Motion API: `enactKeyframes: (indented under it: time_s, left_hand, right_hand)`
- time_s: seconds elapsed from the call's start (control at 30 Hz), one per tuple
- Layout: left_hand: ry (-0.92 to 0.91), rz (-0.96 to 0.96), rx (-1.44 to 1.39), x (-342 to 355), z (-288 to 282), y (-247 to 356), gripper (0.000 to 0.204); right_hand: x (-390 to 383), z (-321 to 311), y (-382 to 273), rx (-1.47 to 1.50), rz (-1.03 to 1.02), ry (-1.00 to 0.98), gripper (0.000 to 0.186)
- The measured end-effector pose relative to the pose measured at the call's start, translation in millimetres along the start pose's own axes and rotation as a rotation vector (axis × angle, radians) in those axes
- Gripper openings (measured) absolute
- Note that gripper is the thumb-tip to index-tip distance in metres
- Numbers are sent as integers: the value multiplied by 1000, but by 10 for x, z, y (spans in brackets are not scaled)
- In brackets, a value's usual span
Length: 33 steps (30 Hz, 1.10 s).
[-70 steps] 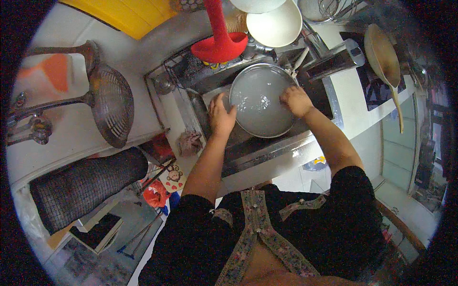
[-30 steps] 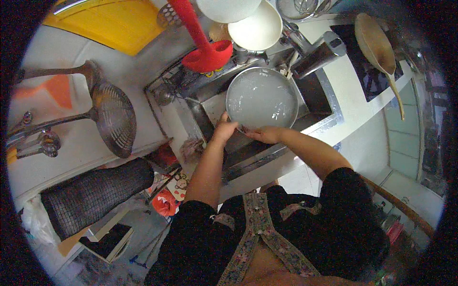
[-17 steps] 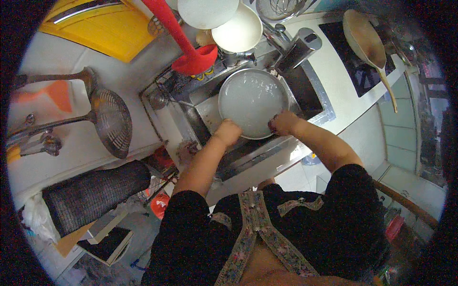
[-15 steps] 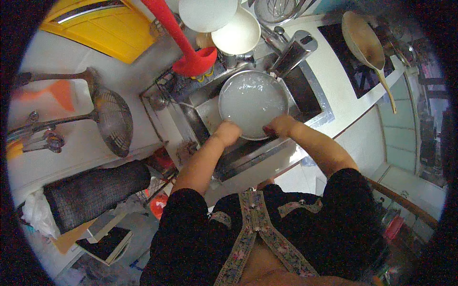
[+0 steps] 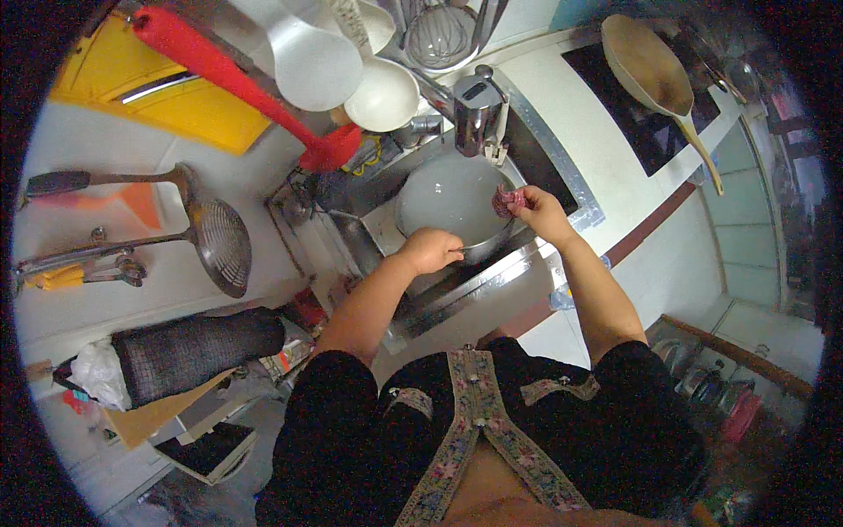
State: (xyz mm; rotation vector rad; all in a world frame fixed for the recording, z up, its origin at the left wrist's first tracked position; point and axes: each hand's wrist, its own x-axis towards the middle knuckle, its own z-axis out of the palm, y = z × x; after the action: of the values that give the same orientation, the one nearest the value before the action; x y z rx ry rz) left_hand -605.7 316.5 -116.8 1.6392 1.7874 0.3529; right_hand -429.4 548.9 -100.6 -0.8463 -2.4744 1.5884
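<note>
Since a moment ago my right hand (image 5: 537, 209) has come off the rim and now pinches a small pinkish scrub cloth (image 5: 507, 201) at the right edge of the round metal pan (image 5: 452, 198), and the whole view has tipped so the sink sits higher in the frame. The pan rests in the sink (image 5: 369, 230), just above the middle of the picture, right below the shiny tap (image 5: 477, 110). My left hand (image 5: 430, 249) is closed on the pan's near rim, at its lower left edge, and holds it. The pan looks stiff and hard, and I think it is a bit heavy. It looks wet, so I guess it is slippery, and the rim is the best place to grab it, with fingers curled over the edge. The cloth looks soft and light and squashes in my fingers. A red ladle (image 5: 237, 79) hangs across the upper left, with white bowls (image 5: 381, 94) next to it near the top. A wire skimmer (image 5: 219, 246) lies on the white table (image 5: 158, 281) at the left. A wooden spoon (image 5: 654, 75) sits at the upper right.
</note>
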Motion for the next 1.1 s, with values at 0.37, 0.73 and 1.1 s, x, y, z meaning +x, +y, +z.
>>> enactKeyframes:
  time_s: [0.37,0.73,1.1]
  left_hand:
    - [96,-146,-366,140,-38,-31,31]
    - [491,-467,-701,388,-108,43,37]
    - [834,-561,-1101,304,-27,114,46]
  right_hand:
    - [-26,48,102,580,95,373,14]
    - [-418,679,-407,-224,-529,398,32]
    - [991,60,-1598,-802,-524,-4,31]
